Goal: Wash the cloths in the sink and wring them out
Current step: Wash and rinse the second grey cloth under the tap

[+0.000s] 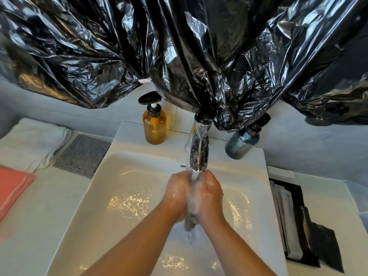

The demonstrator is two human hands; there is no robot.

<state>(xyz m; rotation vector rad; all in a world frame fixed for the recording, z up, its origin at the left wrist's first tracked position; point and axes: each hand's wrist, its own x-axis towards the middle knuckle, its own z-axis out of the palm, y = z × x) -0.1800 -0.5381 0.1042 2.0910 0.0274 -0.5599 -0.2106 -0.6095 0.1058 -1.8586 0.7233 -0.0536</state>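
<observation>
Both of my hands are pressed together over the white sink [123,136], directly under the running chrome tap [197,150]. My left hand [176,194] and my right hand [210,196] are covered in suds. They squeeze a small wet grey cloth [190,223] between them, and only a lump of it shows below my palms. Water streams off it into the basin. A grey cloth [81,154], a folded white towel [29,140] and folded pink cloths [12,192] lie on the counter to the left.
An amber pump soap bottle [154,126] stands left of the tap and a blue-grey bottle [243,142] right of it. Crumpled black plastic [179,46] hangs over the wall above. A black tray [294,220] with packets sits at the right of the sink.
</observation>
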